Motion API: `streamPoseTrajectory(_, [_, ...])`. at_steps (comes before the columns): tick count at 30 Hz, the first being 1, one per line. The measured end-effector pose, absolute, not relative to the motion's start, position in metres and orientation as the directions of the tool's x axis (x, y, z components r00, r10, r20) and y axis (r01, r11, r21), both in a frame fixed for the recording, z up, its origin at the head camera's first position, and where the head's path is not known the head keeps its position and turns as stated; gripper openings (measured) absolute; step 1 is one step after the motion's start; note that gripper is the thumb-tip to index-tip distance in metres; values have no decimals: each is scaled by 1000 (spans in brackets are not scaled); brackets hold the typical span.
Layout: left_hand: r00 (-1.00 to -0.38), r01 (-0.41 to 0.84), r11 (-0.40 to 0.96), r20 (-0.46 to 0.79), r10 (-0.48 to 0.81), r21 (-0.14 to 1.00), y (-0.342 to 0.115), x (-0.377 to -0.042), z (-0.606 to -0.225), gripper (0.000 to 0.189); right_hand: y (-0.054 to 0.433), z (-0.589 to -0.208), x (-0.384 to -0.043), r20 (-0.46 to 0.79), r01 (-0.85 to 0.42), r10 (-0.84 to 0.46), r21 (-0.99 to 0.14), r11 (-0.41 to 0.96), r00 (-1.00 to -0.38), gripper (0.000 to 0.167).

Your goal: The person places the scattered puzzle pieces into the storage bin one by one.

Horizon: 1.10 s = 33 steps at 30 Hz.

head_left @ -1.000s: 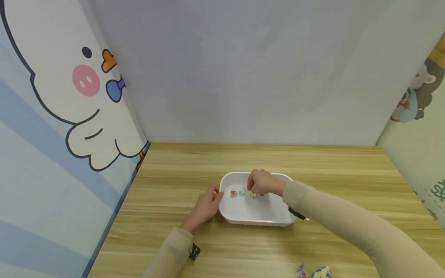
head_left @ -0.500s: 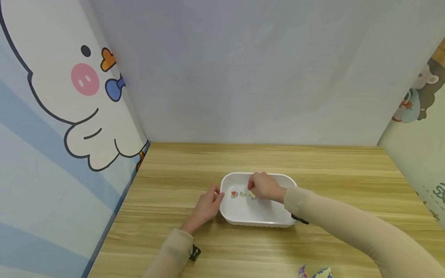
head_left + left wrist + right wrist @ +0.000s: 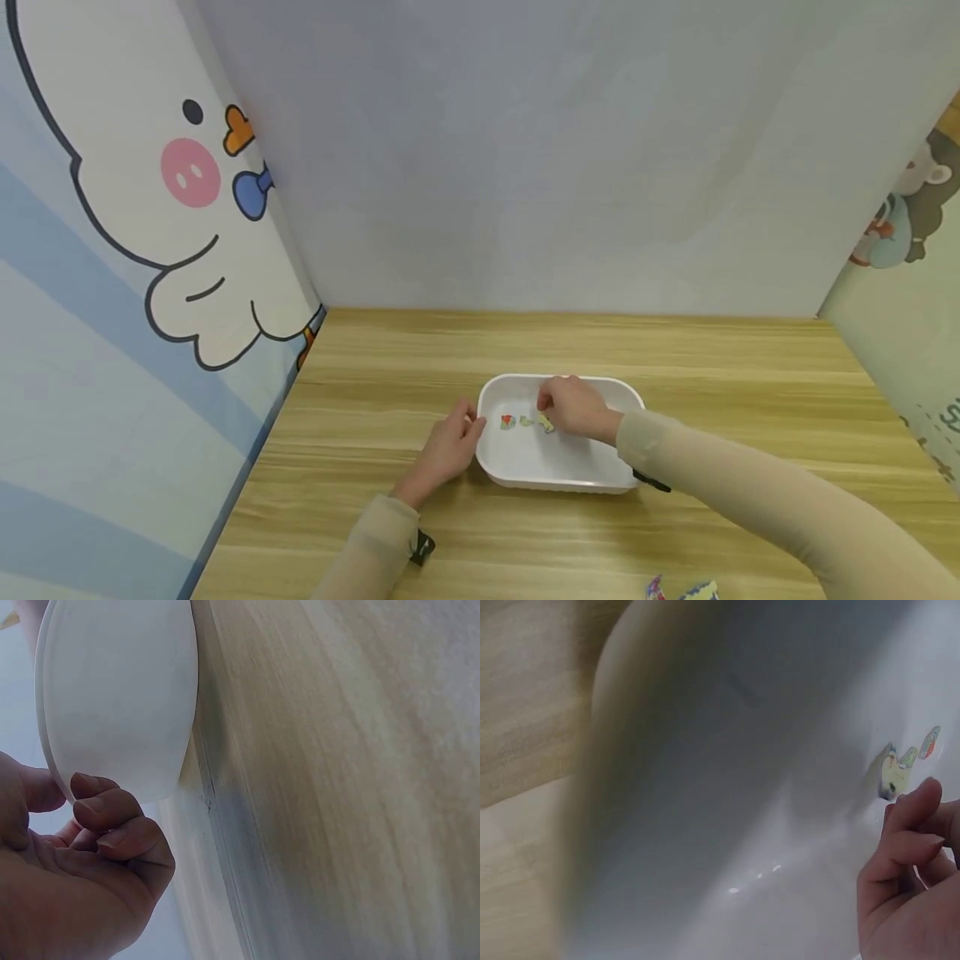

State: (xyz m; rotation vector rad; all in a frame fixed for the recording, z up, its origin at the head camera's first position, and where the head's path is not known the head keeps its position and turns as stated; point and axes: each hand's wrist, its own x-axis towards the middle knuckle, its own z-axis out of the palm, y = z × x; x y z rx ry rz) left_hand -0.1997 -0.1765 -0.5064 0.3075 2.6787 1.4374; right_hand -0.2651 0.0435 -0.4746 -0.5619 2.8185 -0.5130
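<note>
A white plastic tray point(image 3: 525, 467) with raised walls stands on the wooden table. My left hand point(image 3: 447, 446) holds its left end, thumb and curled fingers at the rim; in the left wrist view the same hand point(image 3: 90, 855) pinches the tray's edge point(image 3: 120, 697). Inside the tray lie small printed paper scraps in a row: a red and green scrap point(image 3: 507, 422), a tiny pale green scrap point(image 3: 527, 421) and a pale yellow scrap point(image 3: 547, 424). My right hand point(image 3: 576, 406) reaches in with fingers curled, fingertips pinching at the yellow scrap's edge; the right wrist view shows this scrap point(image 3: 891, 776) against them.
Near the front edge of the table point(image 3: 525, 550) lie a purple and pink scrap point(image 3: 655, 588) and a yellow and blue scrap point(image 3: 701, 592), partly cut off. A pale grey wall point(image 3: 525, 167) rises behind, with cartoon-printed panels point(image 3: 112, 208) at the sides.
The yellow scrap has turned slightly at my right fingertips, and the right hand has lowered a little. My left hand keeps its hold on the tray. The head view has shifted slightly.
</note>
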Motion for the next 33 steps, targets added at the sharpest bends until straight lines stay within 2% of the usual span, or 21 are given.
streamPoseTrajectory(11, [-977,138,548,22,212,825,-173,-201,-506,10,57,-455,-261,-121,-326,-408,-418,848,-905,7])
streamPoseTrajectory(19, [-981,116,553,6,196,825,-172,-200,-505,10,75,-436,-261,-157,-225,-339,-487,844,-928,9])
streamPoseTrajectory(24, [-983,115,567,9,186,815,-170,-200,-506,10,95,-425,-261,-94,-240,-332,-515,823,-939,11])
streamPoseTrajectory(33, [-984,95,568,-11,180,818,-169,-202,-507,10,139,-407,-264,-10,-246,-286,-482,841,-958,14])
